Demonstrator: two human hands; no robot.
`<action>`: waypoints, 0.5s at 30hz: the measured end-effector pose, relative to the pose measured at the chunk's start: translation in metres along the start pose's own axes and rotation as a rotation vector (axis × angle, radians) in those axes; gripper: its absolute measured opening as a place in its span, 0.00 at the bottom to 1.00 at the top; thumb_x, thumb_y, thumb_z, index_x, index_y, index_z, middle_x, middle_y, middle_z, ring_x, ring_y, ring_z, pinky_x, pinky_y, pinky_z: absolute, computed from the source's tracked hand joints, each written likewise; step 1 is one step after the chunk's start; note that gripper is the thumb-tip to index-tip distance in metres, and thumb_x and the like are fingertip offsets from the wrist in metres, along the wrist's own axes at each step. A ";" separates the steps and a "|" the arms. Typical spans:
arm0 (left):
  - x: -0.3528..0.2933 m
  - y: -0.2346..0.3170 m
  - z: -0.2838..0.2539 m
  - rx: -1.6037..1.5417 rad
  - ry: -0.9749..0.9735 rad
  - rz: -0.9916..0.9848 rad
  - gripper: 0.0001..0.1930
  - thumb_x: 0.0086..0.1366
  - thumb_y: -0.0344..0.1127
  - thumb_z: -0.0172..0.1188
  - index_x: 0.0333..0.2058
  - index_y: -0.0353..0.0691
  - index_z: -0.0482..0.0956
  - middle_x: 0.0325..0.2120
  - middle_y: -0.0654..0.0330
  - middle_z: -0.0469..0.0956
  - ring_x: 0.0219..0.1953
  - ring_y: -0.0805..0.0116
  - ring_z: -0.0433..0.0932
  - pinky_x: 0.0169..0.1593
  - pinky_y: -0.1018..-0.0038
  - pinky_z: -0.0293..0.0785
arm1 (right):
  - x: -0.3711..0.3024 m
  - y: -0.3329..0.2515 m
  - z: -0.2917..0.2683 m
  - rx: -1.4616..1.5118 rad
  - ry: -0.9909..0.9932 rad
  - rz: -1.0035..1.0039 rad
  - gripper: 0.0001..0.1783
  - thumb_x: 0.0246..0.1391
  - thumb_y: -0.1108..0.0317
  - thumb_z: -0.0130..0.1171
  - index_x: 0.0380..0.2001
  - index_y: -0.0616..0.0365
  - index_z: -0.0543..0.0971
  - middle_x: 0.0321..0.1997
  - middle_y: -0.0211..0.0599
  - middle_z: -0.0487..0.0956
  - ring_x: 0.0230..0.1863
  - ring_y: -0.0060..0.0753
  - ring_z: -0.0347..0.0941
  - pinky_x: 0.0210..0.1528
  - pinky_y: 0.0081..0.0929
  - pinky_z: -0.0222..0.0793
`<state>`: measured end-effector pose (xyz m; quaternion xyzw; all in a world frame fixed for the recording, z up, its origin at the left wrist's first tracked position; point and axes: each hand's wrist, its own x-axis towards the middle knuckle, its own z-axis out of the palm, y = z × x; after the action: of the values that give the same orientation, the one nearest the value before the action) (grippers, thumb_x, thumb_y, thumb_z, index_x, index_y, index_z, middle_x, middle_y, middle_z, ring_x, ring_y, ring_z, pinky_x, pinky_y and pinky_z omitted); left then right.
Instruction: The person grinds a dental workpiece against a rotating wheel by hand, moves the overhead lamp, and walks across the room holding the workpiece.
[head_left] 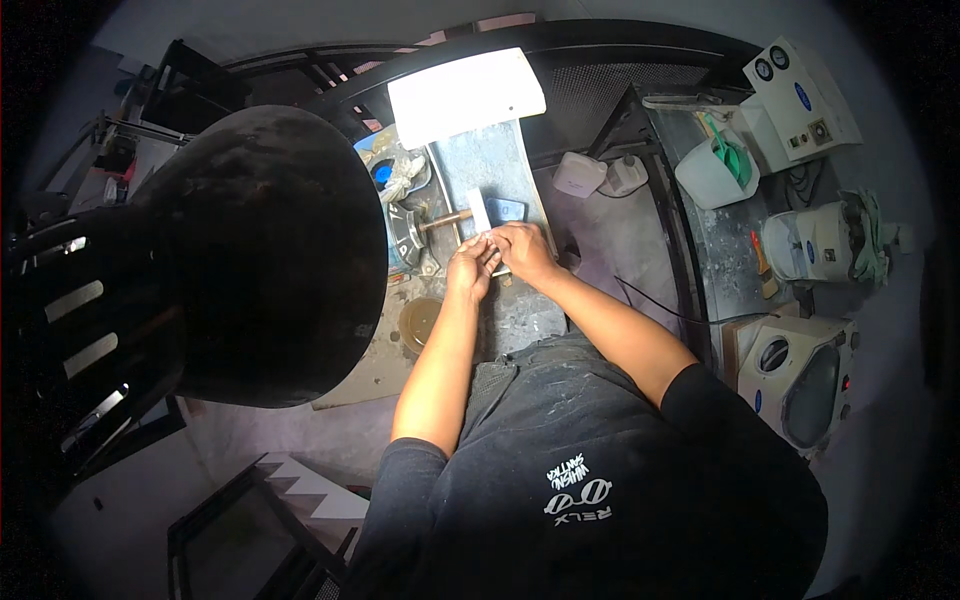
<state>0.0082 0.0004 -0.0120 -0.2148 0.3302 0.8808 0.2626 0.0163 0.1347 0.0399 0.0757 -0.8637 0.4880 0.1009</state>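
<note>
Both hands meet at the lower end of a white wheel or disc (478,211), seen nearly edge-on. It sits at the end of a brownish spindle (446,219) that comes out of a dark motor housing (405,230). My left hand (474,268) is closed, its fingertips pinched together just below the wheel. From the right, my right hand (526,251) curls its fingers in beside the left ones. Whatever small piece lies between the fingertips is too small and hidden to name. Behind the wheel, a blue block (507,210) rests in a grey-blue tray (488,160).
A white hood (467,98) covers the tray's far end. Close on the left looms a black lamp shade (285,255). A brown round dish (418,325) lies by my left forearm. On the right bench stand a white bin (715,178) with a green scoop and several machines.
</note>
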 end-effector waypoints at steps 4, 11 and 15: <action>-0.003 0.001 0.005 0.028 0.024 0.016 0.04 0.62 0.31 0.51 0.34 0.39 0.73 0.29 0.64 0.75 0.33 0.72 0.74 0.39 0.73 0.72 | -0.002 0.001 -0.002 0.012 0.029 -0.069 0.06 0.46 0.75 0.53 0.26 0.66 0.78 0.26 0.48 0.77 0.29 0.46 0.75 0.32 0.34 0.70; -0.005 0.002 0.010 0.049 0.058 0.023 0.04 0.62 0.31 0.51 0.32 0.40 0.73 0.29 0.64 0.76 0.33 0.73 0.74 0.38 0.73 0.72 | 0.001 0.008 -0.003 -0.002 -0.011 -0.040 0.07 0.46 0.76 0.53 0.28 0.65 0.78 0.28 0.47 0.78 0.31 0.45 0.76 0.34 0.33 0.71; -0.004 0.003 0.006 0.059 0.077 0.053 0.03 0.62 0.30 0.50 0.32 0.39 0.73 0.29 0.63 0.76 0.34 0.73 0.74 0.38 0.74 0.72 | 0.001 0.004 0.000 -0.013 -0.050 0.018 0.08 0.46 0.75 0.53 0.29 0.66 0.78 0.28 0.47 0.78 0.31 0.44 0.76 0.35 0.32 0.71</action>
<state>0.0088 0.0013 -0.0047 -0.2318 0.3713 0.8686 0.2325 0.0142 0.1367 0.0370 0.0796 -0.8696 0.4814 0.0755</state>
